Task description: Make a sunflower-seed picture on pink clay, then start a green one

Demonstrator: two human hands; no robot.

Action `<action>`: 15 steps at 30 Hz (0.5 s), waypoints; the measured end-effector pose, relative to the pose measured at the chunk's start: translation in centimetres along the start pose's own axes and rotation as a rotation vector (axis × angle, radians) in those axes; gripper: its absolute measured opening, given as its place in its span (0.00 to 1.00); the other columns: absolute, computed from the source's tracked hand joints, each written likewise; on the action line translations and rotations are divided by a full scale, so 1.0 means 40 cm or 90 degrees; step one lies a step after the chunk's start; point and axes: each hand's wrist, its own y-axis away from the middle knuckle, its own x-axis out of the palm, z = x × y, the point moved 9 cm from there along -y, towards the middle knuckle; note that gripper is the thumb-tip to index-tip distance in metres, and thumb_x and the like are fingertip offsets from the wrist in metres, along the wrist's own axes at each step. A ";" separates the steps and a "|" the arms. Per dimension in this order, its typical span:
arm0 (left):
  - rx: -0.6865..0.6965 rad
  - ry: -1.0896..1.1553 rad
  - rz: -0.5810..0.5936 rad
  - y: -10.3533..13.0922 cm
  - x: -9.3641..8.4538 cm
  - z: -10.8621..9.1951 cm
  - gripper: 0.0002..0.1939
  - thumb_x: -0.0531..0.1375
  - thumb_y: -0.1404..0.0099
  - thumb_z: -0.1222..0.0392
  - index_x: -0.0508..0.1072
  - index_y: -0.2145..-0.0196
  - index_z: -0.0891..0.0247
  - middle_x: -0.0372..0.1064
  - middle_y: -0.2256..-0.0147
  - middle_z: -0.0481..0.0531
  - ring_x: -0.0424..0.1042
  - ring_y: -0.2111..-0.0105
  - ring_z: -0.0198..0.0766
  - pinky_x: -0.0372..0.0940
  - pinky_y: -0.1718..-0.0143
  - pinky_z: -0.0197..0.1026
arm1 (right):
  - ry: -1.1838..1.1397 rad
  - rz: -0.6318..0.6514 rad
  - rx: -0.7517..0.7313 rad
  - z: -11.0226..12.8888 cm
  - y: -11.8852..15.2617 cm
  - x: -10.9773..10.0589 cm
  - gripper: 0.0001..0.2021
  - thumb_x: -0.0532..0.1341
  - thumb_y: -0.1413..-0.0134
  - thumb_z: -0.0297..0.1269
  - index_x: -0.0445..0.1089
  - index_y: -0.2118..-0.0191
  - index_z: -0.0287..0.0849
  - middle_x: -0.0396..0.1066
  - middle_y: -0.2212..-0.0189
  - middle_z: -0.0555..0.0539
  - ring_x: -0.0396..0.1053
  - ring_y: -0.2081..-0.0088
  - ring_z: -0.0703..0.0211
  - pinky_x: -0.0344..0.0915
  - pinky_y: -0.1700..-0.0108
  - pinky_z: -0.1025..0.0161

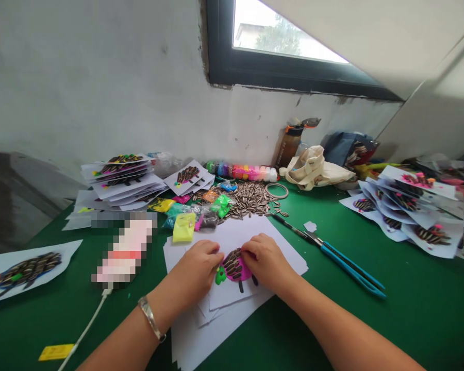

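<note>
A white card (224, 300) on a stack of white paper (193, 346) carries a pink clay shape (247, 271) covered partly with striped sunflower seeds (232, 264). Green clay (220, 275) sits at its left end, with dark leg-like pieces below. My left hand (205, 264), a bangle at its wrist, has curled fingers pressed together at the shape's upper left edge. Across from it, my right hand (266, 260) pinches at the upper right edge of the pink clay. What lies between the fingertips of either hand is hidden.
Behind the paper lie a seed heap (251, 198) and clay packets (183, 228). Blue-handled scissors (348, 265) rest to the right. Finished seed cards stand stacked at left (119, 178) and right (413, 206). A bottle (288, 147) and a cloth bag (313, 167) stand by the wall.
</note>
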 end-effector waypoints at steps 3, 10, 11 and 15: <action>0.001 0.007 -0.004 0.001 0.002 0.003 0.13 0.53 0.33 0.70 0.78 0.61 0.62 0.71 0.56 0.58 0.68 0.55 0.46 0.65 0.51 0.45 | 0.009 0.008 0.007 0.007 0.000 0.001 0.09 0.60 0.45 0.25 0.75 0.72 0.41 0.72 0.73 0.48 0.64 0.66 0.58 0.56 0.60 0.62; -0.001 0.012 0.009 -0.001 0.003 0.004 0.14 0.52 0.32 0.69 0.77 0.60 0.63 0.71 0.56 0.59 0.68 0.54 0.46 0.65 0.51 0.47 | 0.035 -0.019 0.030 -0.059 -0.020 -0.034 0.09 0.59 0.43 0.27 0.77 0.66 0.44 0.74 0.69 0.49 0.66 0.64 0.59 0.56 0.60 0.64; -0.001 0.013 0.010 -0.001 0.003 0.004 0.14 0.52 0.32 0.69 0.77 0.60 0.63 0.71 0.57 0.59 0.68 0.54 0.46 0.65 0.51 0.47 | 0.065 -0.028 0.063 -0.089 -0.030 -0.047 0.10 0.58 0.42 0.28 0.77 0.65 0.44 0.75 0.67 0.49 0.67 0.63 0.59 0.56 0.60 0.64; 0.005 0.013 0.009 -0.003 0.004 0.008 0.13 0.53 0.34 0.69 0.78 0.62 0.63 0.71 0.58 0.59 0.69 0.56 0.47 0.66 0.52 0.48 | 0.132 -0.047 0.115 -0.173 -0.087 -0.088 0.12 0.57 0.42 0.28 0.78 0.62 0.43 0.76 0.64 0.45 0.67 0.59 0.56 0.56 0.60 0.63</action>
